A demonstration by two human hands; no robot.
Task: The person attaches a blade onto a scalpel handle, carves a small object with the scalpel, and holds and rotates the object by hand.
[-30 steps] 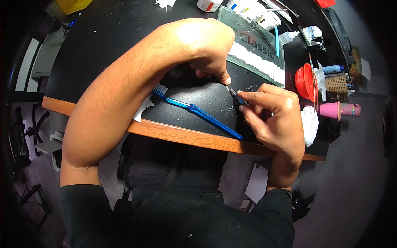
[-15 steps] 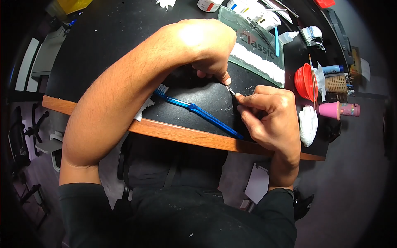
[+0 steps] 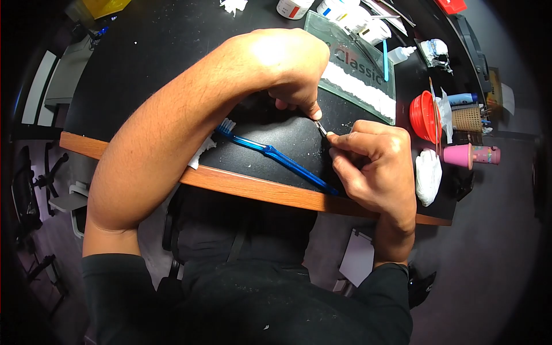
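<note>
My left hand [image 3: 296,86] arches over the black table with its knuckles up, thumb and fingers pinched at the far end of a small, thin metal piece [image 3: 322,129]. The near end of that piece sits between the thumb and forefinger of my right hand [image 3: 371,158]. Its exact kind is too small to tell, as the fingertips cover both ends. Just below, a blue toothbrush [image 3: 287,163] lies slantwise, bristles to the left and its handle end beside my right hand. Crumpled white tissue [image 3: 201,152] rests under my left forearm.
A glass slab [image 3: 345,54] marked "Classic" carries a strip of white material [image 3: 359,89]. White jars [image 3: 292,8] stand behind. To the right are a red bowl [image 3: 422,118], a pink cup [image 3: 457,156] and a white bundle [image 3: 428,178]. A wooden edge [image 3: 253,187] borders the table.
</note>
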